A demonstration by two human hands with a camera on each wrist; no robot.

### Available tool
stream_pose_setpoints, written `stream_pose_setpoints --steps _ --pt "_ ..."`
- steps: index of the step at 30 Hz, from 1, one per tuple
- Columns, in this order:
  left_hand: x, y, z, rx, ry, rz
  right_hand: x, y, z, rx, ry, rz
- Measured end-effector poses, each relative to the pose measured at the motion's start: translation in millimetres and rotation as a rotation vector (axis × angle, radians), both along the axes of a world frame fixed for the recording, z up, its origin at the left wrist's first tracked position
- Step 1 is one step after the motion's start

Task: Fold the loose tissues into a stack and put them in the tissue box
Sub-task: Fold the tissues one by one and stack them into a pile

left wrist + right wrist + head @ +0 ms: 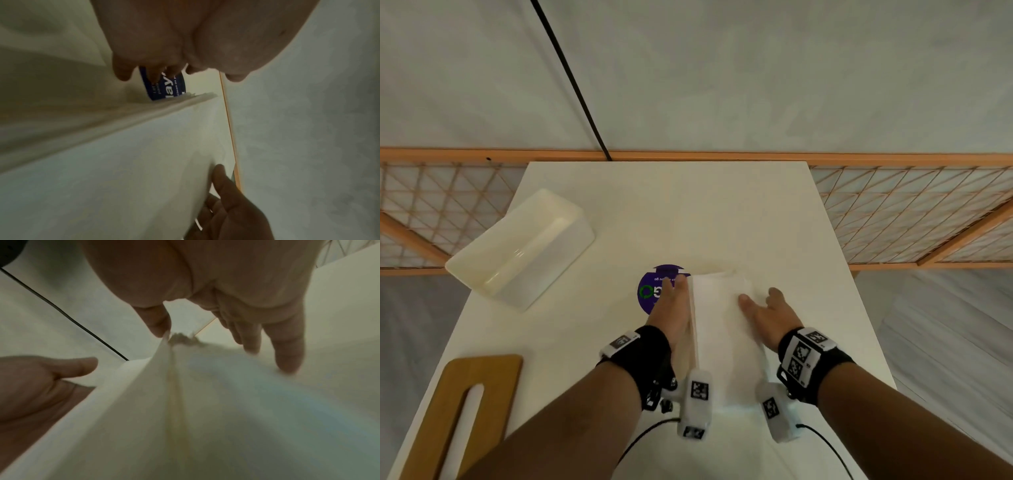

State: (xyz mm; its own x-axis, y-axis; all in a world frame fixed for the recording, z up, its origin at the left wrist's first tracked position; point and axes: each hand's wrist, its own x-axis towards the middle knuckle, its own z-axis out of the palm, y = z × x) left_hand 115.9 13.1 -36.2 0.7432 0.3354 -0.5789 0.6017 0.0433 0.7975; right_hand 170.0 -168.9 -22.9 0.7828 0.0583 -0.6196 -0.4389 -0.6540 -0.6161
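On the white table (722,212), directly in front of the person, lies the stack of tissues (726,325), a long white pad running away from the body with its left edge raised as a thin wall of layered sheets. Left hand (671,308): fingers straight and close together, set flat against that raised left edge, fingertips reaching over a round purple sticker (650,291) on the tabletop. Right hand (768,310): fingers loosely spread, thumb near the middle of the pad and fingertips on its right half; the right wrist view shows the sheets rising in a ridge between thumb and fingers, though blur hides whether any sheet is actually pinched. Step in hand, as judged: the fold-and-square stage, with the two hands bringing the pad's sides together. Tissue box (524,245): an open white tray, apparently empty, standing well apart at the far left of the table, turned at an angle. A wooden lid with a long slot (469,411) lies near the front left corner. Next move, as judged: flatten the fold, grip the pad from both sides without letting sheets slide, and carry it leftward, aligned to the box's length.
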Motion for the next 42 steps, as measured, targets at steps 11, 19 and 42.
stream_pose_setpoints --steps 11,19,42 --pt "-34.6 -33.9 -23.3 -0.108 0.212 0.052 -40.1 0.1 -2.6 -0.175 0.093 0.054" --pt "-20.9 -0.5 -18.3 0.230 0.232 -0.281 -54.1 16.3 -9.1 0.048 0.316 0.012" --pt "-89.4 34.2 -13.9 -0.158 0.456 -0.225 36.7 38.7 8.5 -0.419 0.023 0.609"
